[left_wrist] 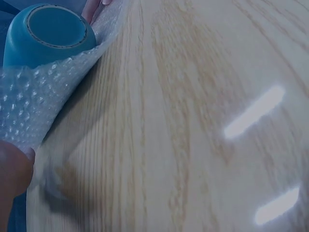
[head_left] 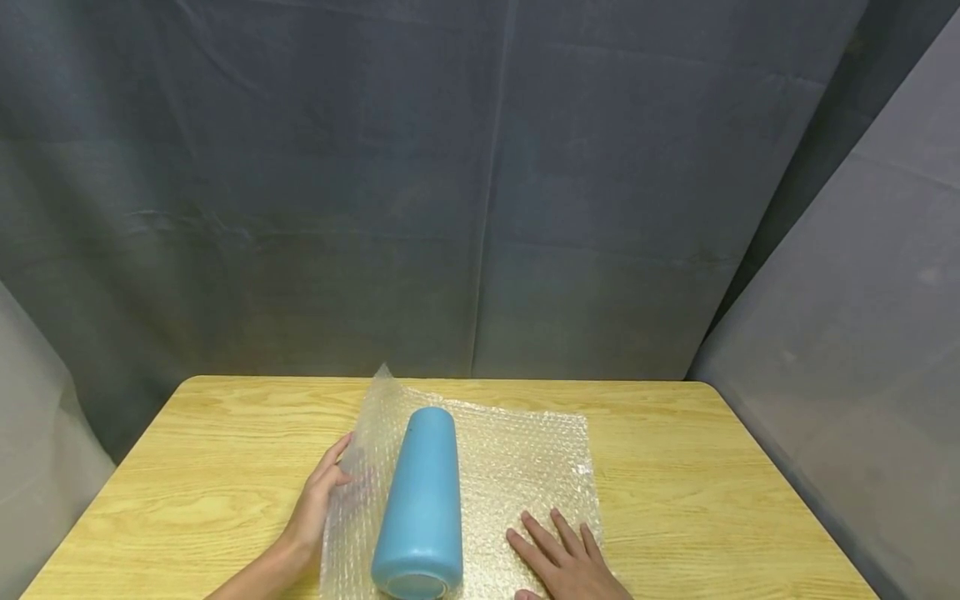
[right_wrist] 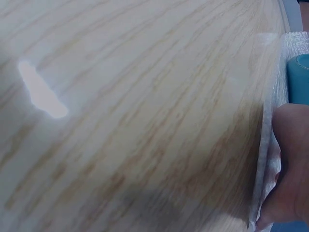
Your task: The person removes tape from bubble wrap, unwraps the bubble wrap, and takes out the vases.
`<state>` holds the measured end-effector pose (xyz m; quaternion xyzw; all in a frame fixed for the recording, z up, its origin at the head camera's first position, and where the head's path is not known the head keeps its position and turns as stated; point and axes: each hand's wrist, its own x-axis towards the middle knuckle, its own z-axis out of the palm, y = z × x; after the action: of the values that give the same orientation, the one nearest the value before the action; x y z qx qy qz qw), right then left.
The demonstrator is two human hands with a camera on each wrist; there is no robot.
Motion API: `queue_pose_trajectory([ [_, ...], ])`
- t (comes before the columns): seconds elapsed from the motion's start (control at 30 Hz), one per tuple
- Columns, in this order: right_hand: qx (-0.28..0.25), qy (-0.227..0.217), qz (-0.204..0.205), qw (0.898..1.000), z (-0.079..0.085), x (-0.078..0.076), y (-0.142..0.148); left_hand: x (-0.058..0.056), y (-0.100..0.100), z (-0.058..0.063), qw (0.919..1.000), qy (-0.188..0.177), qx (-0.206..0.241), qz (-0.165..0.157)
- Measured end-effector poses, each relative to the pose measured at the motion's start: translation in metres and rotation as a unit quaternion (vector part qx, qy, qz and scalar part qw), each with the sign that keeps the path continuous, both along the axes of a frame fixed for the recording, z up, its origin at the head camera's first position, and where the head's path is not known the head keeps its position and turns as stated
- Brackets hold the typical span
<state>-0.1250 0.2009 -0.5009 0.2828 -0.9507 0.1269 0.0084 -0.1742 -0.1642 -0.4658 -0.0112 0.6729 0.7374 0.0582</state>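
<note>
A light blue tapered vase (head_left: 422,500) lies on its side on a sheet of bubble wrap (head_left: 517,450), its wide base toward me and its narrow end away. In the left wrist view, the round base of the vase (left_wrist: 57,26) shows above the raised wrap (left_wrist: 29,101). My left hand (head_left: 315,504) grips the left edge of the sheet, which stands lifted off the table beside the vase. Fingers spread, my right hand (head_left: 566,558) rests flat on the near right part of the wrap. The right wrist view catches that hand (right_wrist: 292,159) at the sheet's edge.
A wood-grain table (head_left: 697,492) with rounded far corners carries everything. Behind it hangs a dark grey cloth (head_left: 375,208). Lighter grey cloth (head_left: 847,350) hangs along the right side, and more pale cloth (head_left: 45,467) along the left.
</note>
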Motion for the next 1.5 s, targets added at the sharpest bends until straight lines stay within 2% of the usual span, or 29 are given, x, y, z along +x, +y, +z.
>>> queue_pose_trajectory([
  [0.1, 0.001, -0.005, -0.002, 1.0, 0.0, 0.0, -0.001, 0.0, -0.002, 0.0, 1.0, -0.003, 0.0, 0.006],
  [0.33, 0.005, -0.027, -0.004, 1.0, 0.003, -0.001, 0.0, -0.003, -0.006, 0.002, 0.997, 0.016, -0.071, 0.024],
  [0.5, 0.009, -0.025, -0.002, 1.0, 0.003, -0.002, 0.0, -0.006, -0.009, 0.002, 0.9958, 0.028, -0.083, 0.027],
  [0.7, 0.013, 0.001, 0.0, 1.0, -0.003, -0.002, 0.001, -0.007, -0.014, 0.001, 0.9955, 0.034, -0.086, 0.02],
  [1.03, 0.006, -0.014, 0.0, 1.0, 0.001, -0.002, 0.001, -0.008, -0.018, -0.001, 0.9905, 0.058, -0.123, 0.02],
  [1.17, 0.009, -0.02, -0.001, 1.0, 0.003, -0.001, 0.0, -0.009, -0.02, -0.002, 0.9888, 0.073, -0.13, 0.008],
  [1.5, 0.01, -0.014, -0.002, 1.0, 0.002, -0.001, 0.0, -0.009, -0.023, 0.0, 0.9778, 0.108, -0.18, -0.007],
])
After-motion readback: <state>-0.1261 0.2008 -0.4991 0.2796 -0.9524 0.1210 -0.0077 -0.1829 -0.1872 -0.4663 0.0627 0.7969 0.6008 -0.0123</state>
